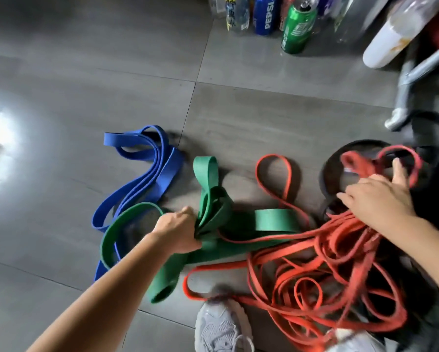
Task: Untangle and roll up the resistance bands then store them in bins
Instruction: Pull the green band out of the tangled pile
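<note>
Tangled resistance bands lie on a grey tiled floor. My left hand (179,231) is closed around a bunch of the wide green band (208,217), near its knotted middle. A blue band (147,179) lies in loops to the left, partly under the green one. A heap of thin orange-red bands (322,265) spreads at the right. My right hand (380,196) rests on top of that heap with fingers spread, touching the orange loops; no grip shows. A wide black band (326,174) curves behind the orange heap.
Several bottles and cans, among them a green can (298,27) and a blue Pepsi bottle (264,15), stand at the far edge. A white bottle (388,39) and metal frame (416,69) sit at the upper right. My white shoes (221,326) are at the bottom. No bin is in view.
</note>
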